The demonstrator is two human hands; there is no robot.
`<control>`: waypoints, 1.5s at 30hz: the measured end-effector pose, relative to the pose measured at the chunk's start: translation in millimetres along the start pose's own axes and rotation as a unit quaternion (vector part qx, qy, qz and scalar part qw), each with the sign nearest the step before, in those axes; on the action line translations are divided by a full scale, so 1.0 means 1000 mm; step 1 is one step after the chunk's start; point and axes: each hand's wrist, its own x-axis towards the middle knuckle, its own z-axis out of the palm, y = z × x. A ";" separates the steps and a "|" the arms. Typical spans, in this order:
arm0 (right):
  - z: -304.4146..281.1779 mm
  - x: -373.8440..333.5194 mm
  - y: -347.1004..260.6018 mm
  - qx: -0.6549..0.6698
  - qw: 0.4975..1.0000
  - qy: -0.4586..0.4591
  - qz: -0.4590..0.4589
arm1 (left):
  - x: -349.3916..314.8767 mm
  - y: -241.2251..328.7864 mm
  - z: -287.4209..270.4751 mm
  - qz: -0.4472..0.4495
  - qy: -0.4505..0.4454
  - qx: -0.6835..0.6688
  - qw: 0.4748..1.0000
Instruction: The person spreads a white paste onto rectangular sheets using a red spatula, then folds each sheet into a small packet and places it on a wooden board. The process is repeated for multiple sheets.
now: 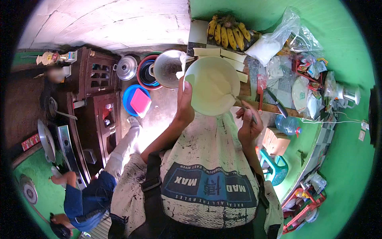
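Observation:
My left hand (185,105) is closed on the left side of a pale, round bowl (207,110), held up in front of my chest. A smooth, cream-coloured mass (213,79) lies inside; I cannot tell whether it is powder or batter. At the bowl's lower right rim, my right hand (250,121) is closed round the handle of a spoon (237,102), its tip dipping into the bowl. Just beyond the bowl, several pale rectangular pieces (234,55) lie on the table. A white cloth or plastic piece (183,63) shows beside the bowl's upper left edge.
Bananas (229,35), a bag of white powder (266,48) and a black knife (277,102) lie on the table. A pot (166,69) and a blue basin (128,97) stand left. Another person (89,199) is at lower left. A water jug (286,125) and green stool (274,167) stand right.

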 end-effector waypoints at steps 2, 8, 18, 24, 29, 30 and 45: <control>0.018 -0.016 -0.007 0.045 0.992 0.016 0.120 | -0.005 -0.002 -0.007 0.023 0.013 0.077 0.997; 0.044 -0.015 -0.025 0.120 0.954 -0.023 0.274 | -0.019 -0.035 -0.050 -0.009 0.084 -0.010 0.996; 0.045 -0.009 -0.029 -0.030 0.969 -0.235 -0.070 | -0.067 -0.021 -0.106 0.014 0.105 -0.057 0.993; 0.056 -0.010 -0.023 0.020 0.975 -0.217 0.029 | -0.065 -0.014 -0.108 0.024 0.115 -0.055 0.992; 0.064 -0.015 -0.023 0.083 0.974 -0.171 0.122 | -0.053 -0.014 -0.104 0.025 0.110 -0.072 0.991; 0.067 -0.017 -0.021 0.098 0.969 -0.175 0.143 | -0.051 -0.016 -0.104 0.025 0.109 -0.072 0.991; 0.089 -0.021 -0.030 0.133 0.952 -0.124 0.245 | -0.039 -0.013 -0.111 -0.027 0.090 -0.072 0.993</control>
